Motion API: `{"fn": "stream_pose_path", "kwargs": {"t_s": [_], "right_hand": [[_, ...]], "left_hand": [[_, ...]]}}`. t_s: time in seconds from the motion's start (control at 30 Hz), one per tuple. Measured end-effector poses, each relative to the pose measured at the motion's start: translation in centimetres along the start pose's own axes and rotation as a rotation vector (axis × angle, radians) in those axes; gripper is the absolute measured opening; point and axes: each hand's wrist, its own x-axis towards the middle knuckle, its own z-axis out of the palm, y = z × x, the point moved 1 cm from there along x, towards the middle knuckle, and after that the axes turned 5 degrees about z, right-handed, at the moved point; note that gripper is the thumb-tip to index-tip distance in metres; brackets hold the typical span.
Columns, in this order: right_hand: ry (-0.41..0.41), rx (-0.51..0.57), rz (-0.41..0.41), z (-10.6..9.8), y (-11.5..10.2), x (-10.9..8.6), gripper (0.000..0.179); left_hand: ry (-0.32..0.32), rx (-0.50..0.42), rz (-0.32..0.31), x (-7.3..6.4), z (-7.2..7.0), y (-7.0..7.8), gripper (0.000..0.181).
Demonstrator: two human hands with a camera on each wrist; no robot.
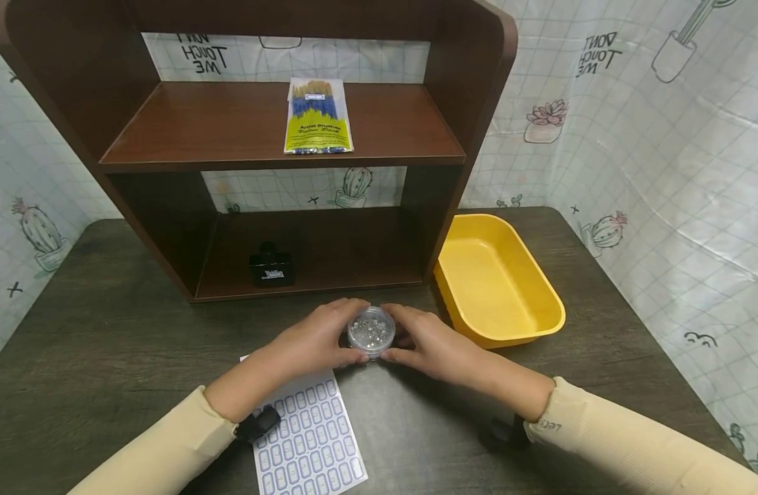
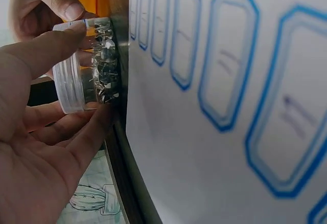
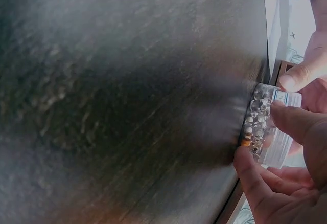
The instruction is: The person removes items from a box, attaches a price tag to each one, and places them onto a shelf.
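A small clear round jar (image 1: 371, 331) with a lid stands on the dark table, part-filled with small shiny silvery pieces. My left hand (image 1: 313, 342) grips it from the left, thumb on the near side and fingers round the far side. From the right, my right hand (image 1: 439, 345) holds the same jar in a similar way. A blue-edged label (image 3: 279, 97) shows on the jar's side in the right wrist view, between the two thumbs. Under my left forearm lies a sheet of blue-bordered label stickers (image 1: 310, 440).
Behind the hands stands a dark brown wooden shelf unit (image 1: 304, 292). A pack of artist brushes (image 1: 318, 117) lies on its upper board, and a black bottle (image 1: 271, 267) stands below. A yellow plastic basin (image 1: 496, 275) sits right of the shelf.
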Motion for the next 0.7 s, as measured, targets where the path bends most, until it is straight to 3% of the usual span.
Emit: {"fn": "stream_pose_path", "kwargs": {"t_s": [0.33, 0.47, 0.7], "right_hand": [[-0.009, 0.007, 0.017, -0.2, 0.0, 0.3, 0.061], [-0.013, -0.004, 0.041, -0.8, -0.3, 0.7, 0.061], [0.030, -0.045, 0.083, -3.0, -1.0, 2.5, 0.059]], "left_hand": [[0.069, -0.176, -0.056, -0.2, -0.1, -1.0, 0.071], [0.107, -0.200, -0.066, 0.0, -0.3, -1.1, 0.064], [0.225, -0.248, -0.100, 1.2, -1.4, -1.1, 0.062]]}}
